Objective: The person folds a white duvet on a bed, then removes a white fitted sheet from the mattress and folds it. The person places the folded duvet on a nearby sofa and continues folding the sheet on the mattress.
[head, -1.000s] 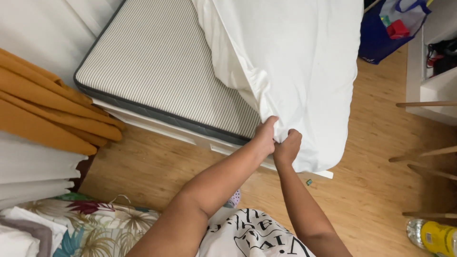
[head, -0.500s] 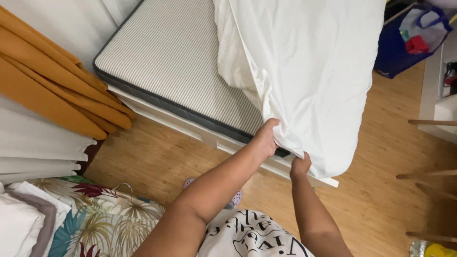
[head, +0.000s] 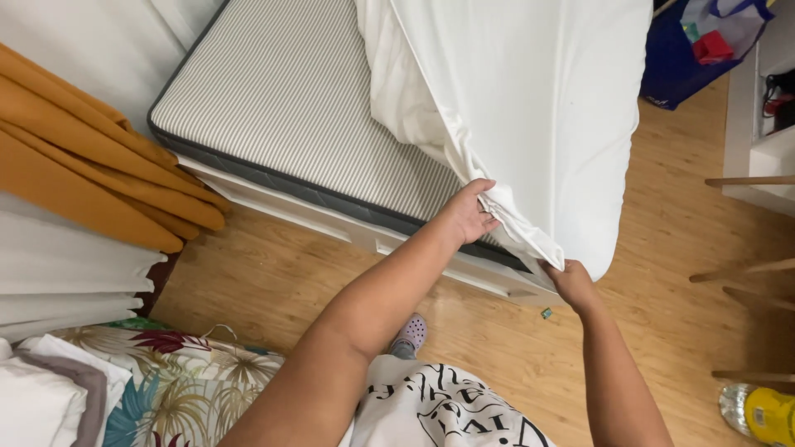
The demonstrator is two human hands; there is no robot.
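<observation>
Two hands grip the white fitted sheet (head: 530,108), seen from the head camera. Left hand (head: 468,213) pinches the sheet's hem over the striped mattress (head: 298,108); right hand (head: 570,281) clamps its corner at the mattress edge, the two well apart. Orange curtains (head: 74,157) hang far left of the left hand, above wooden floor (head: 273,273).

One mattress (head: 306,116), one white sheet (head: 530,108), two hands (head: 468,213)
</observation>
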